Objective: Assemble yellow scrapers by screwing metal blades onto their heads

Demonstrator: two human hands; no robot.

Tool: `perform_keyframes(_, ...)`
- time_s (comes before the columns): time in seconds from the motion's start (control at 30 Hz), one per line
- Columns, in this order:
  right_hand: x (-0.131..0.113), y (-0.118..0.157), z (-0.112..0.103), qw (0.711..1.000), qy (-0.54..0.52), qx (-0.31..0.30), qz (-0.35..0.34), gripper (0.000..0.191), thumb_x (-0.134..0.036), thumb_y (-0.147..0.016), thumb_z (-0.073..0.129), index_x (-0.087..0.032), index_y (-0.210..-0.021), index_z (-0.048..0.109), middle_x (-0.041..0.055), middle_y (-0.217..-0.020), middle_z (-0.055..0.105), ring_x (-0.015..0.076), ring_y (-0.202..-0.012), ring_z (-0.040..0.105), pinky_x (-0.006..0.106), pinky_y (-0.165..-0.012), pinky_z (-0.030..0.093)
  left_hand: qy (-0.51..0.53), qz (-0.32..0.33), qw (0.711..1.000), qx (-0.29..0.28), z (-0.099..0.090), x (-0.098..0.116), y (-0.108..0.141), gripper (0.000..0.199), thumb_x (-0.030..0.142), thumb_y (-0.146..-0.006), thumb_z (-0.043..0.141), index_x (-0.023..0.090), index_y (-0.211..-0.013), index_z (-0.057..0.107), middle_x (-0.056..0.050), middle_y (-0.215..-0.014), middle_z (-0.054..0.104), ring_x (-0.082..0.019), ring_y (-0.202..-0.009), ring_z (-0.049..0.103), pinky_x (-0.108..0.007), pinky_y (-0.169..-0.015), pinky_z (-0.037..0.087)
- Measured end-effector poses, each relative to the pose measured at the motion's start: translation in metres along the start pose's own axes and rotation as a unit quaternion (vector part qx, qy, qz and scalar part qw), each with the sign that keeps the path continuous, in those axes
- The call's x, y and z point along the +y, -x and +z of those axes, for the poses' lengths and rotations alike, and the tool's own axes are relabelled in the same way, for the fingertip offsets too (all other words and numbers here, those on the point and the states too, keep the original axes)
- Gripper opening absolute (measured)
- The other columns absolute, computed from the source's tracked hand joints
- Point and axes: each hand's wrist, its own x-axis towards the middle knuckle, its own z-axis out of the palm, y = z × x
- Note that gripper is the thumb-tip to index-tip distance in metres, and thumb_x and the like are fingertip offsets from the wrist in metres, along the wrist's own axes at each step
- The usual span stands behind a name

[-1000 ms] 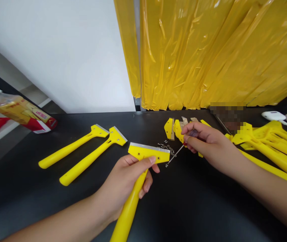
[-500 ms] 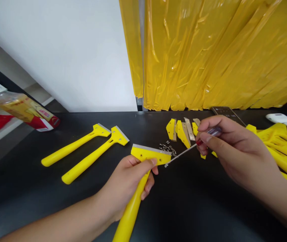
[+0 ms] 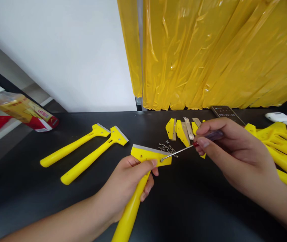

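My left hand [image 3: 133, 178] is closed around the neck of a yellow scraper [image 3: 129, 211], its thumb pressed on the head below the metal blade. Between the fingers of my right hand [image 3: 236, 158] is a screwdriver [image 3: 180, 152] with a red and dark translucent handle. Its tip meets the right-hand hole of the scraper head, where a small screw seems to sit. The left hole of the head shows as a dark spot. Small loose screws and nuts [image 3: 167, 147] lie just behind the scraper head.
Two scrapers with blades [image 3: 90, 153] lie on the dark table at left. Yellow head plates and blades [image 3: 180, 131] are behind my right hand, and yellow handles [image 3: 281, 144] pile up at right. A phone [image 3: 226, 112], a white case [image 3: 278, 117] and a bottle [image 3: 27, 111] stand farther out.
My right hand has brought the screwdriver tip left and slightly up, from beside the scraper head's right edge onto its right hole. My left hand and the scraper have hardly moved.
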Motion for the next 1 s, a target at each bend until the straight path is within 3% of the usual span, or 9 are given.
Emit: perform_keyframes(1.0, 0.0018, 0.0074, -0.0022, 0.990, 0.081, -0.011, -0.112, 0.020, -0.018, -0.099, 0.069, -0.032, -0.113, 0.066, 0.0016, -0.096, 0.068, 0.0202, -0.081, 0.064, 0.036, -0.073, 0.052, 0.021, -0.010, 1.000, -0.017, -0.0039, 0.0001, -0.0015, 0.036, 0.044, -0.098, 0.064, 0.015, -0.078, 0.072, -0.001, -0.047, 0.054, -0.008, -0.038, 0.041, -0.021, -0.044, 0.029)
